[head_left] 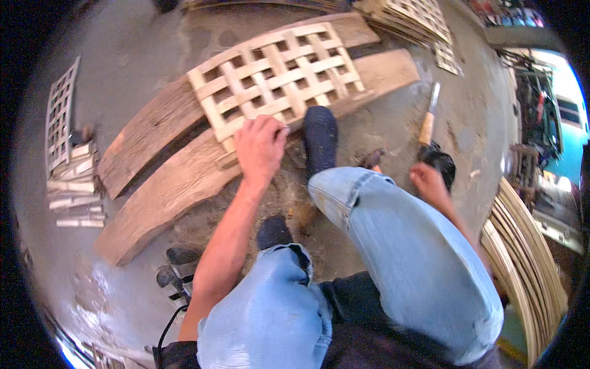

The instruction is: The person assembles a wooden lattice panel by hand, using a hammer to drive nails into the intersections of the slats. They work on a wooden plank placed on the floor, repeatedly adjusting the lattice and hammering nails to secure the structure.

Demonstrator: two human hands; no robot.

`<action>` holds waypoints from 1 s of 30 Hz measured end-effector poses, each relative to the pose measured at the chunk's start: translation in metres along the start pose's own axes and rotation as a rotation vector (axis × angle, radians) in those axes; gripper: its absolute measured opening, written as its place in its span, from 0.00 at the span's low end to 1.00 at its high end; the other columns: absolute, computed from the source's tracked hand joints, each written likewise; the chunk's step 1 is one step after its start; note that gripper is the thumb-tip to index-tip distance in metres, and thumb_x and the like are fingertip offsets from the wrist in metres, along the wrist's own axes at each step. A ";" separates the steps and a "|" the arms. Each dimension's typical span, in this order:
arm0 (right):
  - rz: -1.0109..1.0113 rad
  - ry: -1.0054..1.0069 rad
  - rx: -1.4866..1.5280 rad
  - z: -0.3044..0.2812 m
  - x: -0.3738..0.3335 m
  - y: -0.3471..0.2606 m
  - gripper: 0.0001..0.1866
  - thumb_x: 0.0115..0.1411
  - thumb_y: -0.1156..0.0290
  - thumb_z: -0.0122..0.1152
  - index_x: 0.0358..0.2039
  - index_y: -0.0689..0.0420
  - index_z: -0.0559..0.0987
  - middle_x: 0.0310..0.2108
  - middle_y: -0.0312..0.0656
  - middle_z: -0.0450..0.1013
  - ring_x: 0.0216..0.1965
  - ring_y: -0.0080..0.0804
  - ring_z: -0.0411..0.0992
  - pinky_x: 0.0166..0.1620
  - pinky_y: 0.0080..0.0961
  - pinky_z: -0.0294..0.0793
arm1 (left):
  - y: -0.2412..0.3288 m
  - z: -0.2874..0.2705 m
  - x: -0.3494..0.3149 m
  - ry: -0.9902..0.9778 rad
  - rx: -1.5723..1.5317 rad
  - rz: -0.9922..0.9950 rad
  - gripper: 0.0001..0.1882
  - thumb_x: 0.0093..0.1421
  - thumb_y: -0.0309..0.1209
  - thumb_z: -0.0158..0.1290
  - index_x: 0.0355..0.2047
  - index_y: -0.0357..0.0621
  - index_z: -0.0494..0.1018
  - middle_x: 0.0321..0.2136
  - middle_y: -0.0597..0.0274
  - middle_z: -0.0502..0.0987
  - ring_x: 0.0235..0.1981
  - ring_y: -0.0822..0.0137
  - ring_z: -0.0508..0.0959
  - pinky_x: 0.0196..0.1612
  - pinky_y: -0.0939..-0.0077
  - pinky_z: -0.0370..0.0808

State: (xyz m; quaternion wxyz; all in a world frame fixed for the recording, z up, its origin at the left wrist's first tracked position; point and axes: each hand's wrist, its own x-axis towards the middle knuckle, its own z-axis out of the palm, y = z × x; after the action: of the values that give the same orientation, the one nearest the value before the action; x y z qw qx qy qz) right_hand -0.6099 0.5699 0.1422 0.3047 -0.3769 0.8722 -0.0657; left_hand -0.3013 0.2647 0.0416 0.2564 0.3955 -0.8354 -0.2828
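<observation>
A woven wooden lattice panel (273,77) lies across two thick curved planks, the far plank (153,132) and the near plank (166,190). My left hand (261,147) is closed at the panel's near edge, fingers curled over the slats; a tiny dark spot shows by the thumb. My right hand (429,184) is low beside my right knee, its fingers curled against a black bag-like bundle (439,163). Whatever it grips there is hidden. Just beyond the bundle lies a tool with a wooden handle (426,128) and a narrow metal blade (435,95).
My dark-socked right foot (321,138) presses near the panel's edge. Stacked lattice panels (418,18) stand far right. Bundled curved strips (525,270) lie at right. Another lattice (60,117) and short wood pieces (77,190) are at left, sandals (178,267) nearer me.
</observation>
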 end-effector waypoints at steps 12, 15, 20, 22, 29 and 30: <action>0.098 0.203 0.107 0.132 -0.006 0.073 0.13 0.62 0.65 0.61 0.43 0.58 0.75 0.30 0.49 0.76 0.31 0.37 0.76 0.37 0.35 0.75 | -0.002 0.011 0.004 0.019 -0.050 0.045 0.06 0.52 0.33 0.63 0.29 0.52 0.77 0.33 0.70 0.76 0.39 0.61 0.73 0.42 0.63 0.66; 0.091 0.057 0.145 0.030 -0.001 0.006 0.16 0.63 0.63 0.61 0.45 0.58 0.72 0.28 0.42 0.72 0.29 0.29 0.73 0.33 0.32 0.73 | -0.001 0.015 0.004 0.021 -0.045 0.053 0.06 0.51 0.33 0.64 0.28 0.52 0.77 0.32 0.72 0.76 0.38 0.62 0.73 0.42 0.64 0.66; -0.097 -0.116 0.035 -0.110 0.045 -0.181 0.21 0.66 0.56 0.56 0.52 0.58 0.71 0.26 0.36 0.69 0.24 0.25 0.69 0.27 0.28 0.69 | 0.004 0.007 0.007 -0.010 -0.044 0.048 0.06 0.54 0.34 0.62 0.31 0.50 0.78 0.34 0.66 0.77 0.41 0.57 0.74 0.44 0.61 0.66; -0.194 0.016 0.058 -0.099 0.077 -0.233 0.21 0.66 0.54 0.55 0.50 0.59 0.72 0.26 0.36 0.69 0.25 0.24 0.69 0.27 0.27 0.68 | -0.004 0.003 0.005 0.006 -0.044 0.027 0.06 0.54 0.34 0.62 0.31 0.50 0.78 0.34 0.66 0.77 0.41 0.57 0.74 0.44 0.60 0.66; -0.180 0.339 1.022 0.019 0.117 -0.318 0.12 0.67 0.60 0.58 0.36 0.56 0.72 0.19 0.29 0.64 0.17 0.17 0.63 0.20 0.19 0.65 | -0.001 0.015 0.004 0.021 -0.043 0.051 0.06 0.53 0.34 0.62 0.30 0.51 0.78 0.33 0.68 0.77 0.40 0.60 0.75 0.43 0.62 0.67; -0.151 0.357 1.118 0.046 0.102 -0.312 0.13 0.66 0.60 0.59 0.35 0.56 0.72 0.20 0.30 0.66 0.18 0.17 0.64 0.19 0.19 0.64 | -0.002 0.013 0.004 0.036 -0.046 0.047 0.06 0.52 0.34 0.62 0.30 0.51 0.78 0.33 0.68 0.77 0.40 0.60 0.75 0.43 0.62 0.67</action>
State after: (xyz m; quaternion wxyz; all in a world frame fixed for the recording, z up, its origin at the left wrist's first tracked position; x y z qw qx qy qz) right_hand -0.4444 0.2830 0.1633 0.3002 -0.2036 0.7137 -0.5992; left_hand -0.3110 0.2634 0.0319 0.2872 0.3747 -0.8330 -0.2884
